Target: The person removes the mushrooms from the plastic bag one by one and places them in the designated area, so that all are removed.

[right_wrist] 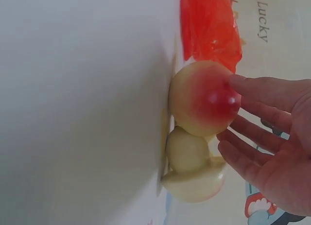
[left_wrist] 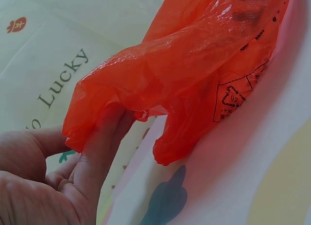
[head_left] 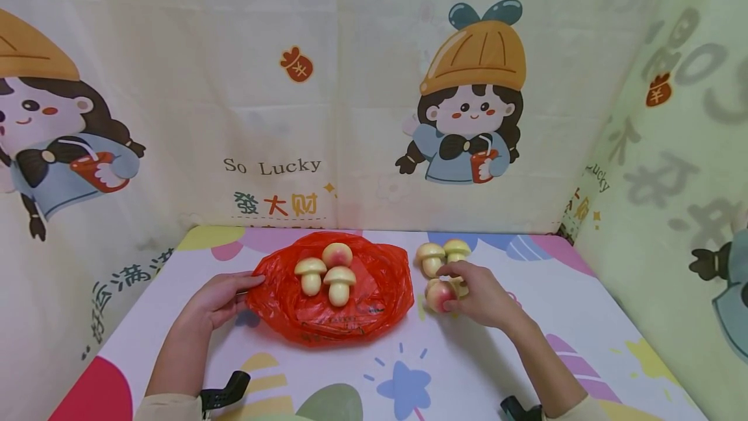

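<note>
A red plastic bag (head_left: pixel 380 291) lies spread with its mouth up on the table; two cream toy mushrooms (head_left: pixel 339 286) and a round yellow-pink toy peach (head_left: pixel 337 254) are in it. My left hand (head_left: pixel 219 297) pinches the bag's left rim, thumb outside and fingers under the film (left_wrist: pixel 146 74). Right of the bag, my right hand (head_left: pixel 482 294) holds another toy peach (head_left: pixel 439 295) between thumb and fingers, low at the table. A mushroom (right_wrist: pixel 194 171) beside that peach is partly covered by the hand in the head view.
Two more toy mushrooms, one cream (head_left: pixel 430 258) and one yellower (head_left: pixel 457 250), stand just behind the right hand. The table (head_left: pixel 467 369) has a printed pastel cover. Printed cloth (head_left: pixel 362 115) hangs at the back and both sides.
</note>
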The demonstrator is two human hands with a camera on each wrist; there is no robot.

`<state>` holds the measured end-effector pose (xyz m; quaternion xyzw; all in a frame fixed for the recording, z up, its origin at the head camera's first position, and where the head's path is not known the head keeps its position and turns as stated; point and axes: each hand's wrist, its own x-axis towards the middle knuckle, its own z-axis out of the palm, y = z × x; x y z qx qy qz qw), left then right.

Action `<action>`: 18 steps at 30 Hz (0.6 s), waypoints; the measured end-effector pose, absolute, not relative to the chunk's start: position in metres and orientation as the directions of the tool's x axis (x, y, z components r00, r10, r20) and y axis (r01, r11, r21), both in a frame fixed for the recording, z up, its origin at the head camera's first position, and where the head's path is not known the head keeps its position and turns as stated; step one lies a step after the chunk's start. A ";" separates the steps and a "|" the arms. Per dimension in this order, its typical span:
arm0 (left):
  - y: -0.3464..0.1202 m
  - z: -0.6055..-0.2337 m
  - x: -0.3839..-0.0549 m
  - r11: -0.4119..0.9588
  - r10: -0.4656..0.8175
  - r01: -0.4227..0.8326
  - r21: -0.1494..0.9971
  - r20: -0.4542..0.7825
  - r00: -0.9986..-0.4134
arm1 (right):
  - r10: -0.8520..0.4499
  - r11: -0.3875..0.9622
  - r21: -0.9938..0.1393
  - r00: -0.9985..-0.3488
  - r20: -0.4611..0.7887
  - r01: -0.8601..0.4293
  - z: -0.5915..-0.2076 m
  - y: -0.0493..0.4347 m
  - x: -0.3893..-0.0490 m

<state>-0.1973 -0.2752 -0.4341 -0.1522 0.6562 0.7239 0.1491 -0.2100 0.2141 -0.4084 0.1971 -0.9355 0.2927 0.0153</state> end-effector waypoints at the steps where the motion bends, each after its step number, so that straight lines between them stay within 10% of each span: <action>1: -0.275 -0.434 -0.197 -0.095 0.016 -0.416 0.905 -0.416 -0.909 | -0.361 0.749 -0.542 -0.921 0.147 -0.380 -0.407 0.213 -0.210; 18: -0.276 -0.435 -0.199 -0.094 0.015 -0.412 0.906 -0.412 -0.911 | -0.359 0.629 -0.648 -0.900 0.248 -0.429 -0.391 0.170 -0.216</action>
